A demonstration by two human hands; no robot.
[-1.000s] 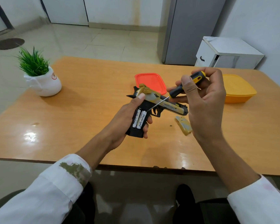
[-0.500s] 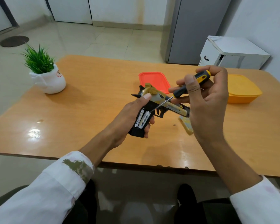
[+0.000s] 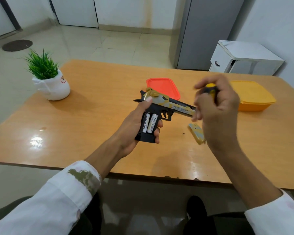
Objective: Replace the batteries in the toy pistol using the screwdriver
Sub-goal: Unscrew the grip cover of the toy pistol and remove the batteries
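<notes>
My left hand (image 3: pixel 134 126) grips the black handle of the gold and grey toy pistol (image 3: pixel 166 104), thumb along its rear, muzzle pointing right. The grip's compartment lies uncovered, showing two white batteries (image 3: pixel 149 123) side by side. My right hand (image 3: pixel 217 112), blurred by motion, holds the black and yellow screwdriver (image 3: pixel 210 89) by its handle, just right of the muzzle; its shaft is hidden. The gold battery cover (image 3: pixel 196 133) lies on the table below the muzzle, partly behind my right hand.
The orange wooden table (image 3: pixel 95 102) carries a red lid (image 3: pixel 163 86) behind the pistol, a yellow lidded box (image 3: pixel 253 95) at the right and a white pot with a green plant (image 3: pixel 49 78) at the left. A white cabinet (image 3: pixel 241 58) stands beyond the table.
My right hand has pulled the screwdriver away from the pistol's grip, swinging it right and upright. The left hand keeps the pistol in about the same place.
</notes>
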